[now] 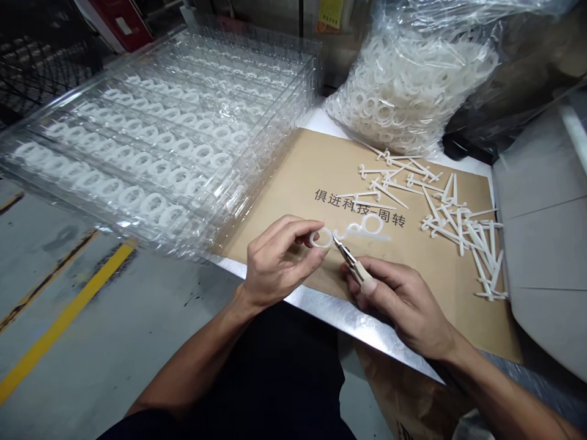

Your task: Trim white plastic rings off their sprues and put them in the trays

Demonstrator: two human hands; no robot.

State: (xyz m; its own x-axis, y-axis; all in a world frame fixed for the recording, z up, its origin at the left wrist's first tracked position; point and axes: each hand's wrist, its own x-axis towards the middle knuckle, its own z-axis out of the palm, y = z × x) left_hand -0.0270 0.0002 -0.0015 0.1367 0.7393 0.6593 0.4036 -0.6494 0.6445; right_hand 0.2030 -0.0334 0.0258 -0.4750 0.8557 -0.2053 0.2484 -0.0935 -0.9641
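My left hand (277,260) pinches a small white plastic ring (320,238) between thumb and fingers, just above the brown cardboard sheet (321,177). My right hand (397,296) is closed around small cutting pliers (349,260), whose tip points up-left and sits right beside the ring. Just behind the ring, a white strip with two more rings (364,228) lies on the cardboard. A scatter of thin white plastic sprue sticks (458,220) lies to the right.
Clear plastic trays (160,140) holding rows of white rings are stacked at the left. A clear bag (408,85) full of white ring parts stands at the back. A grey surface (541,244) lies at the right. The metal table edge (321,302) runs below my hands.
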